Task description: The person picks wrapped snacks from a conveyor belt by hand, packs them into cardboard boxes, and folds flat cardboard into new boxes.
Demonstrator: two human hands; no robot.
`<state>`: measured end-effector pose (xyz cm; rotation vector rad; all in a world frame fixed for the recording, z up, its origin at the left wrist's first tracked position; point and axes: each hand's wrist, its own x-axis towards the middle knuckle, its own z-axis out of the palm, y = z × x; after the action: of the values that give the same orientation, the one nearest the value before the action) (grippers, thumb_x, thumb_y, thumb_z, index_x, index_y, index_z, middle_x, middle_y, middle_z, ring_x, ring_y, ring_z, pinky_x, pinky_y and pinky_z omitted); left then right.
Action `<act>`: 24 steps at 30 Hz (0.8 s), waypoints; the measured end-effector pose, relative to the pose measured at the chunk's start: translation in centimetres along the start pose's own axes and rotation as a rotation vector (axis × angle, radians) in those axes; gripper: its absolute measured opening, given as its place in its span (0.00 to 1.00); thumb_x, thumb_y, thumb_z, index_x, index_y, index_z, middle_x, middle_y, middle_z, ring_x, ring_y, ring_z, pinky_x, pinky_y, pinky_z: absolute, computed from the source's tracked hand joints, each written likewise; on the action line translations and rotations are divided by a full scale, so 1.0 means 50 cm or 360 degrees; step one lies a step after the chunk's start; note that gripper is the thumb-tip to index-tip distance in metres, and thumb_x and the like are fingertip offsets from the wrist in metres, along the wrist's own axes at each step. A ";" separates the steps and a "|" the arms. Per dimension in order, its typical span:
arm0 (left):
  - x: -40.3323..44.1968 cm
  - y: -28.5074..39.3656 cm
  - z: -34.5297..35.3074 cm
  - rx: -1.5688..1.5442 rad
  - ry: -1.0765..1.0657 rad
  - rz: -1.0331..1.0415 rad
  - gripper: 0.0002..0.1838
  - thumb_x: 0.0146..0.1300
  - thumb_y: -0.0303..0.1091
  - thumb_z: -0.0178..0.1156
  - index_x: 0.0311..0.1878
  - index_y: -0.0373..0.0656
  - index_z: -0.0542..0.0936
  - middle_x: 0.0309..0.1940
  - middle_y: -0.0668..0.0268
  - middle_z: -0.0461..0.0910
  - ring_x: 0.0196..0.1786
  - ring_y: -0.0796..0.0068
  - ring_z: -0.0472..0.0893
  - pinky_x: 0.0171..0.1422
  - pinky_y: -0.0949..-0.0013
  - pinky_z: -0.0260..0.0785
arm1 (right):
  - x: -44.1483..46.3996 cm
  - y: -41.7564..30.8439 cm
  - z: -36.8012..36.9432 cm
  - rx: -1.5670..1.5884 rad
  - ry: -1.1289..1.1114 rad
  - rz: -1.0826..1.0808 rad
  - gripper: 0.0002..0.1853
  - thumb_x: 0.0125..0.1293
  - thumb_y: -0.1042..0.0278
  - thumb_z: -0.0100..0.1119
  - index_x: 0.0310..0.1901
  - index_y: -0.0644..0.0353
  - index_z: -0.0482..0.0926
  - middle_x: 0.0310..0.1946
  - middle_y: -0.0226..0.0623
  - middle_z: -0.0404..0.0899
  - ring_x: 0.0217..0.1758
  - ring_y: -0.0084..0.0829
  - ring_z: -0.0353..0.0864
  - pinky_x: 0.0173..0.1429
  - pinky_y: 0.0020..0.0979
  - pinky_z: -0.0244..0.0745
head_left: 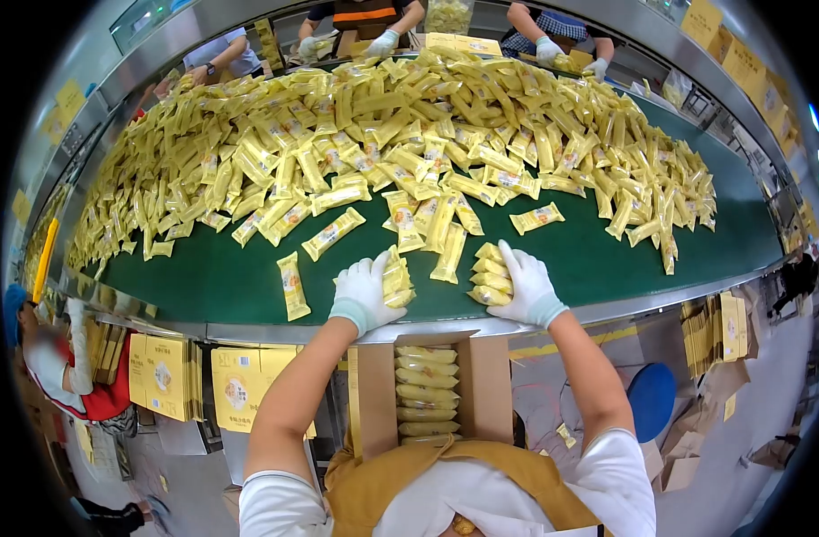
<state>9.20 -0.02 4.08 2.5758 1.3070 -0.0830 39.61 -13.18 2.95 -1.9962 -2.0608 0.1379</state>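
Note:
My left hand (368,291), in a white glove, is closed around a small stack of yellow snack packets (397,279) at the near edge of the green belt. Another stack of yellow snack packets (491,276) is gripped in my right hand (524,288), also gloved. The two stacks face each other with a gap between them. Just below, against my body, stands an open cardboard box (492,385) with a row of yellow packets (426,379) inside. Loose packets lie close by, one (292,286) left of my left hand and one (449,254) between the stacks.
A large heap of packets (356,107) covers the far part of the green belt (221,286). Co-workers' gloved hands (384,43) are across it. Folded yellow cartons (165,374) stand at the lower left, a blue stool (652,402) at the lower right.

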 end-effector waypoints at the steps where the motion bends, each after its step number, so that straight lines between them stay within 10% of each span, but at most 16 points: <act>1: -0.006 -0.007 0.002 -0.0118 0.0103 -0.0019 0.60 0.42 0.59 0.76 0.75 0.41 0.60 0.60 0.50 0.74 0.63 0.48 0.75 0.68 0.53 0.67 | -0.009 -0.012 -0.010 0.0082 0.0117 -0.0009 0.66 0.41 0.44 0.79 0.78 0.61 0.50 0.59 0.51 0.70 0.60 0.51 0.72 0.66 0.47 0.66; 6: -0.026 -0.098 0.088 -0.1152 0.0977 -0.0003 0.56 0.50 0.44 0.78 0.77 0.37 0.55 0.54 0.52 0.79 0.56 0.59 0.81 0.61 0.58 0.76 | -0.098 -0.112 -0.107 0.1019 0.0256 0.0026 0.69 0.39 0.54 0.84 0.78 0.69 0.46 0.61 0.53 0.69 0.62 0.51 0.72 0.69 0.45 0.66; 8: -0.063 -0.132 0.068 -0.2658 0.0381 -0.0074 0.36 0.70 0.39 0.62 0.76 0.38 0.60 0.58 0.53 0.79 0.59 0.65 0.81 0.62 0.59 0.77 | -0.119 -0.152 -0.152 0.0981 0.0103 -0.0267 0.67 0.41 0.55 0.83 0.78 0.69 0.49 0.61 0.55 0.69 0.62 0.52 0.72 0.69 0.45 0.67; 10: -0.125 -0.118 0.040 -0.3208 0.0282 0.0145 0.37 0.69 0.45 0.61 0.76 0.38 0.61 0.63 0.52 0.77 0.63 0.60 0.80 0.67 0.57 0.74 | -0.122 -0.208 -0.193 0.0520 -0.0230 -0.0492 0.63 0.43 0.48 0.80 0.76 0.67 0.53 0.59 0.55 0.71 0.61 0.54 0.72 0.66 0.46 0.67; 14: -0.209 -0.025 -0.020 -0.2883 0.0153 0.0751 0.51 0.60 0.60 0.68 0.77 0.40 0.59 0.67 0.56 0.72 0.66 0.60 0.76 0.71 0.56 0.71 | -0.123 -0.311 -0.137 -0.0186 -0.0841 -0.0847 0.52 0.50 0.42 0.72 0.72 0.63 0.63 0.53 0.45 0.75 0.57 0.47 0.76 0.58 0.43 0.69; 20: -0.240 0.084 -0.049 -0.2239 -0.0126 0.0830 0.70 0.36 0.44 0.81 0.81 0.39 0.48 0.60 0.62 0.74 0.60 0.68 0.76 0.66 0.65 0.70 | -0.117 -0.388 -0.030 -0.0095 -0.1543 -0.0727 0.47 0.52 0.48 0.73 0.71 0.59 0.66 0.56 0.48 0.75 0.60 0.44 0.76 0.63 0.42 0.69; 24: -0.224 0.120 -0.006 -0.1170 0.0209 0.1015 0.68 0.39 0.49 0.82 0.77 0.29 0.51 0.60 0.47 0.73 0.63 0.51 0.74 0.71 0.52 0.64 | -0.206 -0.357 0.137 0.0505 -0.0615 -0.0764 0.39 0.54 0.55 0.72 0.69 0.54 0.70 0.65 0.48 0.72 0.70 0.47 0.71 0.72 0.45 0.66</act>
<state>7.31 -12.15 7.39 2.2090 0.3609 0.5744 20.74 -23.45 -0.41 -1.3246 -2.4942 0.7472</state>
